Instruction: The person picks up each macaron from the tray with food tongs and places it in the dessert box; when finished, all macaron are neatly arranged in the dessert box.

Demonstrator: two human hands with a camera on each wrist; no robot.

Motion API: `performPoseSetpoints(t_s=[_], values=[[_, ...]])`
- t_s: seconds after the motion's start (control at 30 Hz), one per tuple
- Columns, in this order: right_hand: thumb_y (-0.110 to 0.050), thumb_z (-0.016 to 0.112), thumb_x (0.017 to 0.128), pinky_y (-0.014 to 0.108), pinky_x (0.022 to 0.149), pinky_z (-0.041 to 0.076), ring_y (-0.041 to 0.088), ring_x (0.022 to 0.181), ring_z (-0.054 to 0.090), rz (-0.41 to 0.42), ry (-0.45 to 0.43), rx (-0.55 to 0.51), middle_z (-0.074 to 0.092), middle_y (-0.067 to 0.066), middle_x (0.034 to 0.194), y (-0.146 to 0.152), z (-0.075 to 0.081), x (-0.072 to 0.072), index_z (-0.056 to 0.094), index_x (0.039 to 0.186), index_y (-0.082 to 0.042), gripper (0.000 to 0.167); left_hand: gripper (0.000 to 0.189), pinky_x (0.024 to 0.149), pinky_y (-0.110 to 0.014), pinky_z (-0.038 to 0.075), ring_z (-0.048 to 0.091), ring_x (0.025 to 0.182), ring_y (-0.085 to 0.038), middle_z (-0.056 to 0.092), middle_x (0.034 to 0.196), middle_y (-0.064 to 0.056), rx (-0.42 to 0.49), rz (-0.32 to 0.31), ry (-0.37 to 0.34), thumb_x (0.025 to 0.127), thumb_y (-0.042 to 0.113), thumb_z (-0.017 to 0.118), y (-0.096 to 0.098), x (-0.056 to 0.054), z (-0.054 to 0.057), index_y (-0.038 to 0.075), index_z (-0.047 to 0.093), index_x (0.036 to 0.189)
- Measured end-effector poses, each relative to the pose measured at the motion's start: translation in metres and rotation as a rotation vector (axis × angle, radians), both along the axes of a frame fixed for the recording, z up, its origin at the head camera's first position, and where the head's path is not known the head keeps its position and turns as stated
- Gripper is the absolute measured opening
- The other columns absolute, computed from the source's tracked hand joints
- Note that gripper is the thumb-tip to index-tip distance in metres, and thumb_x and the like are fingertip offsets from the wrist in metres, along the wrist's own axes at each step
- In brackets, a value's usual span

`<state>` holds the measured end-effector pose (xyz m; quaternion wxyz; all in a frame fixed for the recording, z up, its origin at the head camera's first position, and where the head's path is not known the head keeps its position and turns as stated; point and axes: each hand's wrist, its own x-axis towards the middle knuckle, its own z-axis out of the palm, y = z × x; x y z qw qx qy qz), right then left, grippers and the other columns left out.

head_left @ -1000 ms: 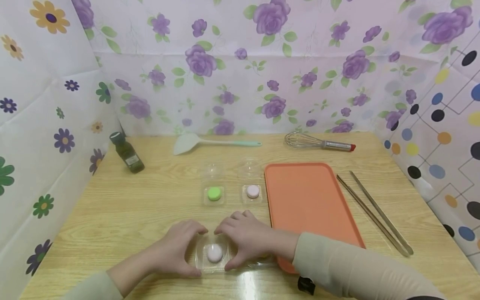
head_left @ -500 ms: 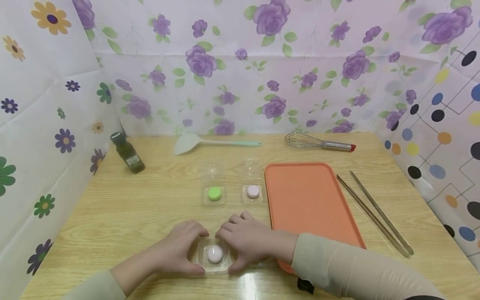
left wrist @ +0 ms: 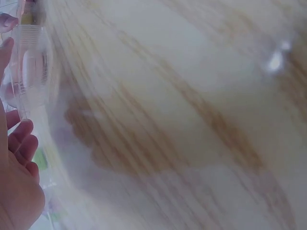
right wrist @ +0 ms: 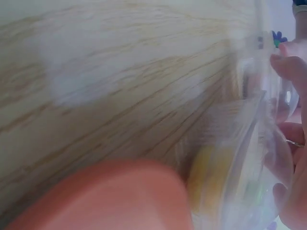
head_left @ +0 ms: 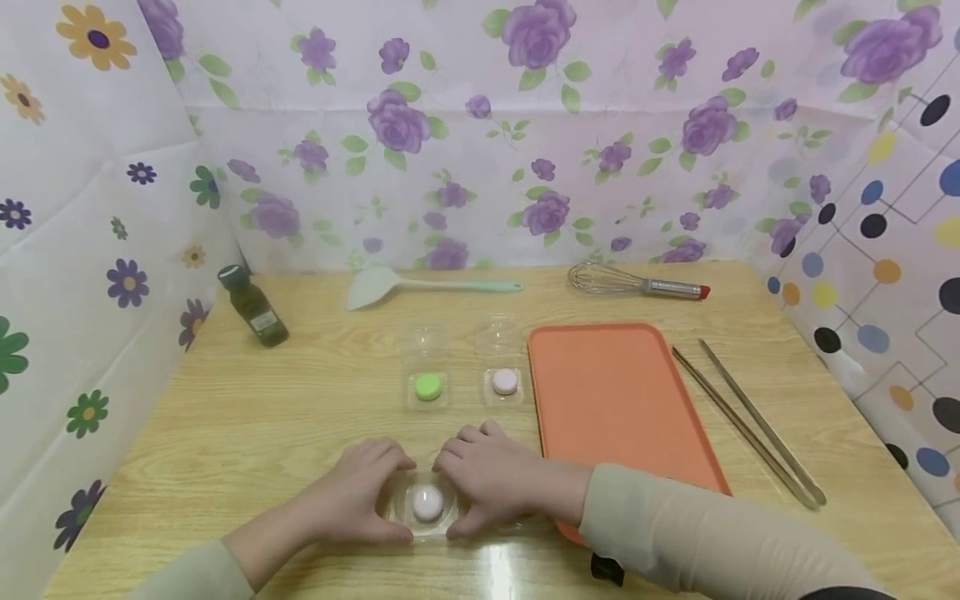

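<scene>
A clear plastic box (head_left: 433,528) with its lid over a pale pink macaron (head_left: 427,503) rests near the table's front edge. My left hand (head_left: 356,493) holds its left side, thumb at the near corner and fingers at the far one. My right hand (head_left: 491,479) holds the right side the same way. In the left wrist view, the fingers of my left hand (left wrist: 21,177) lie along the box (left wrist: 38,40). Close beside my right hand, the right wrist view shows another clear box (right wrist: 235,112) with a yellow macaron (right wrist: 208,172), hidden under that hand in the head view.
Further back, two opened clear boxes hold a green macaron (head_left: 428,387) and a pale pink one (head_left: 505,381). An orange tray (head_left: 615,400) lies under my right forearm, with metal tongs (head_left: 742,417) beyond. A spatula (head_left: 420,285), whisk (head_left: 637,283) and dark bottle (head_left: 257,308) line the back.
Both hands keep their hold on the box, with only small shifts of thumbs and fingers. The yellow macaron, partly visible under my right hand earlier, is now covered in the head view.
</scene>
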<state>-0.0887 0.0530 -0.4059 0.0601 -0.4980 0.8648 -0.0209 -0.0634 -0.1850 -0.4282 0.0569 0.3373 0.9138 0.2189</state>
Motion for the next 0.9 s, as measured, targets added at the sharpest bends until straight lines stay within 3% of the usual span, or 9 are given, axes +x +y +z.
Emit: performPoseSetpoints(t_s=[0.17,0.3,0.5,0.6,0.77,0.9], values=[[-0.071,0.064,0.067,0.027,0.079,0.032,0.011,0.104,0.044,0.008,-0.008,0.003,0.054,-0.007,0.115,0.0014,-0.0010,-0.0008,0.053,0.119,-0.017,0.076,0.075,0.090,-0.042,0.038,0.042,0.101,-0.013,0.046,0.106,0.009,0.038,0.011,-0.037,0.064,0.066,0.070,0.0005,0.0037,-0.0027,0.011,0.054,0.113],[-0.071,0.066,0.064,0.027,0.078,0.031,0.010,0.102,0.043,0.021,-0.003,0.003,0.053,-0.008,0.116,0.0032,-0.0035,-0.0017,0.050,0.123,-0.018,0.081,0.076,0.093,-0.044,0.037,0.043,0.104,-0.014,0.047,0.108,0.008,0.055,0.009,-0.009,0.063,0.065,0.072,0.0000,0.0052,-0.0039,0.011,0.054,0.114],[-0.068,0.065,0.068,0.027,0.078,0.033,0.011,0.103,0.044,0.018,0.045,-0.006,0.054,-0.007,0.115,0.0033,-0.0063,-0.0009,0.051,0.121,-0.016,0.075,0.081,0.096,-0.047,0.034,0.041,0.110,-0.017,0.046,0.115,0.006,0.041,0.023,-0.025,0.060,0.058,0.078,-0.0005,0.0054,-0.0054,0.010,0.052,0.120],[-0.070,0.061,0.071,0.027,0.080,0.033,0.012,0.106,0.045,-0.012,0.023,-0.017,0.054,-0.006,0.117,0.0032,-0.0055,-0.0007,0.052,0.122,-0.016,0.074,0.081,0.097,-0.048,0.033,0.041,0.111,-0.020,0.046,0.116,0.004,0.031,0.035,-0.035,0.062,0.059,0.076,-0.0001,0.0054,-0.0049,0.009,0.051,0.121],[-0.071,0.056,0.075,0.028,0.080,0.032,0.013,0.107,0.045,-0.070,-0.044,-0.026,0.054,-0.006,0.118,0.0014,-0.0021,0.0004,0.053,0.122,-0.016,0.072,0.079,0.097,-0.047,0.034,0.042,0.110,-0.020,0.047,0.115,0.004,0.020,0.026,0.005,0.065,0.060,0.074,-0.0003,0.0067,-0.0044,0.009,0.052,0.121],[-0.069,0.059,0.074,0.027,0.079,0.033,0.013,0.106,0.045,-0.074,-0.035,0.001,0.055,-0.005,0.117,-0.0009,0.0004,0.0016,0.053,0.122,-0.015,0.073,0.072,0.095,-0.046,0.036,0.042,0.108,-0.017,0.047,0.114,0.004,0.021,0.008,0.053,0.070,0.057,0.072,-0.0011,0.0082,-0.0050,0.009,0.053,0.120]])
